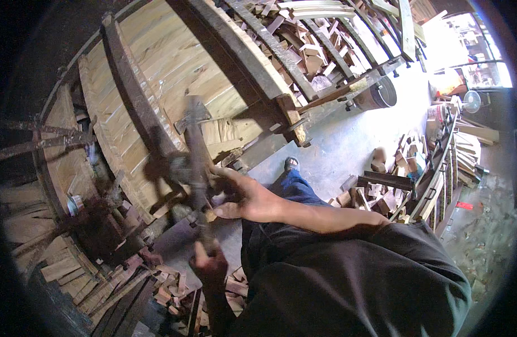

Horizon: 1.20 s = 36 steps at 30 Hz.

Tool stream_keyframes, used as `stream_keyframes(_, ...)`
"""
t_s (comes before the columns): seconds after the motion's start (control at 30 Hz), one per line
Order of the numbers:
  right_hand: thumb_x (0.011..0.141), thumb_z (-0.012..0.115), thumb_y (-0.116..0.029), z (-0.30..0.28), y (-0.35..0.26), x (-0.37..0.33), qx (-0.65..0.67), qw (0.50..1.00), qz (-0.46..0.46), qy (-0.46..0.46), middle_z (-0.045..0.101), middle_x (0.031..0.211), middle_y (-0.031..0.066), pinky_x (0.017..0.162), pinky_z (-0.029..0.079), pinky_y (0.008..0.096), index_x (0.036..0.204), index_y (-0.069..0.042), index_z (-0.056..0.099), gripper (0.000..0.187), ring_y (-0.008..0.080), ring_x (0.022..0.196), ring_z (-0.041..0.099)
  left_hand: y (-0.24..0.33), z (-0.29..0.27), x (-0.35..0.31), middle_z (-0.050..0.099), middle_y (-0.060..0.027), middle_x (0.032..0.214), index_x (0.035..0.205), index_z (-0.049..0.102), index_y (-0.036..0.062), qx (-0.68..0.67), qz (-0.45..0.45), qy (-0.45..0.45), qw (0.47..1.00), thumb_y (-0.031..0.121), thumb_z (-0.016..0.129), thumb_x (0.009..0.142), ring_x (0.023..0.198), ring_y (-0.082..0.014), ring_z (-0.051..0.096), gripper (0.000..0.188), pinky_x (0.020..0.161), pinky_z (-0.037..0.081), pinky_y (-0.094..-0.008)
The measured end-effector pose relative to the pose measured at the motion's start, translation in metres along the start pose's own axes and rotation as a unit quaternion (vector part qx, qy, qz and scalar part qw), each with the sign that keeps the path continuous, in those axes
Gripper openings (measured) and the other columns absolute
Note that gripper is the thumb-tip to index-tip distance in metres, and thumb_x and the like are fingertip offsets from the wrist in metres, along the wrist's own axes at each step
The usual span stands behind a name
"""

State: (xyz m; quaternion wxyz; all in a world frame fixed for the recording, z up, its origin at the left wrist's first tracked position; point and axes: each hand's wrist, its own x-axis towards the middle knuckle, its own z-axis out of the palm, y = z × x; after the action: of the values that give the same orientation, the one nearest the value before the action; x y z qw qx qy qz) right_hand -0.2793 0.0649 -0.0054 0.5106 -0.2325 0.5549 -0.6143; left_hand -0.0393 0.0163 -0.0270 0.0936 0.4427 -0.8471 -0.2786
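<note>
My left hand (pixel 209 263) is closed round the lower end of a long dark tool (pixel 197 151), smeared by motion, so its kind is unclear. The tool rises in front of the edge of a large pale panel of joined wooden boards (pixel 163 45). Just right of the tool, my right hand (pixel 239 194) reaches in with curled fingers and thumb at the panel's near edge, beside the end of a dark clamp bar (pixel 126 84). Whatever lies in its fingertips is hidden behind the tool. Another dark bar (pixel 225 48) crosses the panel farther right.
Heaps of wood offcuts lie beyond the panel (pixel 312 53) and on the floor at right (pixel 401 163). A metal rack (pixel 438 174) stands there too. A bucket (pixel 379 94) is near the far bars, and a small fan (pixel 471 101) is at far right. Boards (pixel 73 267) lie at lower left.
</note>
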Motion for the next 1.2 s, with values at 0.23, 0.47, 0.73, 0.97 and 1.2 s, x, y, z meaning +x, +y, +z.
stream_keyframes(0.23, 0.092, 0.058, -0.028, -0.125, 0.016, -0.091, 0.404, 0.829, 0.199, 0.331, 0.056, 0.079, 0.0082, 0.071, 0.048, 0.0401, 0.101, -0.007, 0.053, 0.023, 0.0237, 0.073, 0.056, 0.046, 0.096, 0.004, 0.069, -0.0192, 0.082, 0.118, 0.063, 0.0036, -0.028, 0.3, -0.192, 0.934, 0.038, 0.069, 0.086, 0.074, -0.0363, 0.069, 0.047, 0.07, 0.055, -0.0462)
stream_keyframes(0.47, 0.086, 0.06, -0.028, -0.244, 0.127, -0.129, 0.486, 0.765, 0.155, 0.394, 0.051, 0.064, 0.0052, 0.067, 0.046, 0.0417, 0.087, -0.011, 0.053, 0.018, 0.0234, 0.059, 0.053, 0.084, 0.228, -0.008, 0.069, -0.0245, 0.106, 0.125, 0.061, 0.0055, -0.045, 0.072, -0.466, 0.881, 0.058, 0.067, 0.085, 0.101, -0.044, 0.065, 0.066, 0.086, 0.051, -0.0498)
stream_keyframes(0.73, 0.075, 0.071, -0.018, -0.288, 0.203, -0.111, 0.472, 0.827, 0.152, 0.265, 0.062, 0.076, 0.0118, 0.088, 0.048, 0.0464, 0.1, -0.001, 0.062, 0.031, 0.0303, 0.077, 0.062, 0.037, 0.343, -0.011, 0.065, -0.0213, 0.122, 0.125, 0.062, 0.0057, 0.064, -0.087, -0.464, 0.879, 0.055, 0.068, 0.085, 0.113, -0.0402, 0.061, 0.063, 0.097, 0.048, -0.0488)
stream_keyframes(0.97, 0.077, 0.074, 0.002, -0.297, 0.216, -0.113, 0.395, 0.861, 0.147, 0.286, 0.059, 0.126, 0.0115, 0.103, 0.042, 0.0399, 0.14, -0.002, 0.043, 0.07, 0.0289, 0.117, 0.055, 0.024, 0.393, 0.027, 0.061, -0.0196, 0.124, 0.115, 0.062, 0.0044, 0.088, -0.048, -0.402, 0.91, 0.05, 0.067, 0.085, 0.122, -0.0404, 0.052, 0.055, 0.101, 0.044, -0.0502)
stream_keyframes(1.2, 0.071, 0.09, -0.021, -0.31, 0.211, -0.118, -0.004, 0.953, 0.105, 0.285, 0.056, 0.136, 0.0113, 0.107, 0.039, 0.0358, 0.149, 0.001, 0.037, 0.098, 0.0201, 0.125, 0.051, 0.027, 0.501, 0.036, 0.06, -0.0166, 0.13, 0.127, 0.059, 0.0117, 0.014, -0.001, -0.449, 0.893, 0.049, 0.067, 0.085, 0.122, -0.039, 0.053, 0.056, 0.102, 0.044, -0.0494)
